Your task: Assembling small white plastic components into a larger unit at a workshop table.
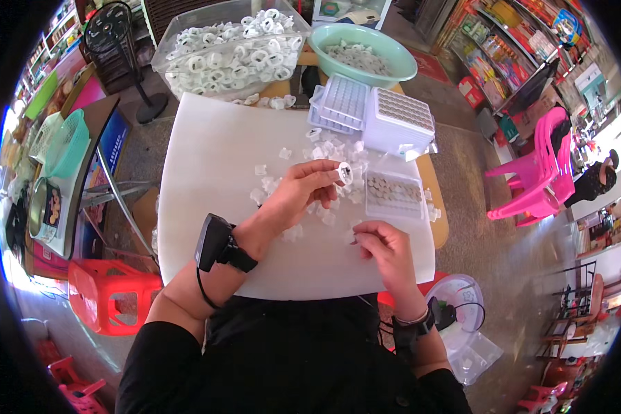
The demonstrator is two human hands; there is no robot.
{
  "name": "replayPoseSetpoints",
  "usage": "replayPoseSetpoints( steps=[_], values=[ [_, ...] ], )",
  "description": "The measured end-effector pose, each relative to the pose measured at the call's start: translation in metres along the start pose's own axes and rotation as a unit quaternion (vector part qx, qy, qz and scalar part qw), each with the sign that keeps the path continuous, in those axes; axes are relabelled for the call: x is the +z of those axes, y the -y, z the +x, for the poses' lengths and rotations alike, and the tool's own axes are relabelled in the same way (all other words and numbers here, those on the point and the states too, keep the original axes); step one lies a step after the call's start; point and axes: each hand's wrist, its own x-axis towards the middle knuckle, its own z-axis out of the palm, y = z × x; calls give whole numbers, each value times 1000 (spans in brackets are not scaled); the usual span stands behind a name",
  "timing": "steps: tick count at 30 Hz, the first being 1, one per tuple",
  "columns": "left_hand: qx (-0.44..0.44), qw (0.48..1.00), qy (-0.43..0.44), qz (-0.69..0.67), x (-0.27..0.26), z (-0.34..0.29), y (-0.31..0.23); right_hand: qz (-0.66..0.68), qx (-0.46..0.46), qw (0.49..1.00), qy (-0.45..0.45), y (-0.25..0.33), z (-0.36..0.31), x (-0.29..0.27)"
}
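Note:
My left hand (298, 193) is raised over the middle of the white table (214, 172), its thumb and fingers closed on a white plastic ring-shaped part (345, 173). The part's round face, with dark detail inside, points to the right. Lower and to the right, my right hand (388, 254) is held near the tabletop with thumb and forefinger pinched together; anything between them is too small to make out. Just beyond it lies a shallow clear tray (388, 212) of small greyish discs (393, 190). Small translucent white pieces (334, 148) are scattered around both hands.
At the far edge stand a clear bin (179, 72) heaped with white parts and a green basin (324, 56) of small pieces. Stacked white trays (397, 131) sit at the far right. A red stool (93, 297) is at left, pink chairs (552, 162) at right.

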Motion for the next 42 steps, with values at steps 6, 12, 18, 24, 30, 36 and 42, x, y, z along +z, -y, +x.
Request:
replayPoseSetpoints(
  steps=[6,12,18,24,30,36,42],
  values=[
    [3,1000,-13,-4,-2,2,2,-310,-222,921,-76,-10,-2,4],
    [-2,1000,-8,11,3,-3,0,-312,-181,932,-29,-3,-5,-18],
    [-4,1000,5,14,3,-4,-1,-437,-375,817,32,-2,10,-5],
    [3,1000,-12,13,4,-6,-3,-351,-239,904,41,-3,-1,9],
    [6,1000,8,23,5,-6,-4,-308,-245,918,52,-6,6,-4],
    [0,1000,7,29,4,-6,-5,-405,-366,834,88,1,12,5],
    [-14,999,35,-1,-2,-6,0,-390,-351,851,35,-5,9,1]
  ],
)
